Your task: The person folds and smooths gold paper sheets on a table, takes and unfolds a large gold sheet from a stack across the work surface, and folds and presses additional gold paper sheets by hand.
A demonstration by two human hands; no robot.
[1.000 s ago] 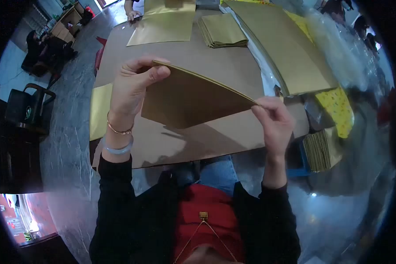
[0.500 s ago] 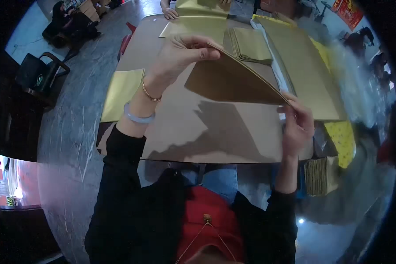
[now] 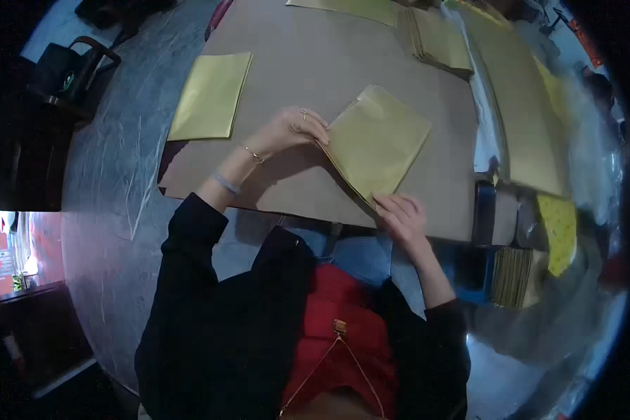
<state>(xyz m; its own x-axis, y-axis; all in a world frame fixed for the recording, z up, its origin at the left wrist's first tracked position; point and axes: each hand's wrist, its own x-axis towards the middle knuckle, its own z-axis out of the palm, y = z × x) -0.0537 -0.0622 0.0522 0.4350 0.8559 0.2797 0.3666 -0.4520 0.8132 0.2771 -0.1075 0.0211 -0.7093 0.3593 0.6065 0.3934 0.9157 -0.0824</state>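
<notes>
A folded sheet of gold paper (image 3: 379,143) is tilted over the brown-covered table in front of me, its near edge lifted. My left hand (image 3: 302,127) pinches its left corner between thumb and fingers. At the near corner, the fingers of my right hand (image 3: 402,213) are closed on the paper's edge. The far corner looks paler and seems to lie close to the table; I cannot tell if it touches. To the left, another folded gold sheet (image 3: 211,96) lies flat near the table's edge.
A pile of folded gold paper (image 3: 437,42) is at the back right, beside a long stack of large gold sheets (image 3: 514,105). Below the table's right side stands a blue crate (image 3: 469,269) next to a bundle of folded paper (image 3: 512,278). A dark chair (image 3: 70,77) is at far left.
Both hands have come down and closer to me with the paper. Its gold face now shows instead of the brown underside. My view has tilted lower.
</notes>
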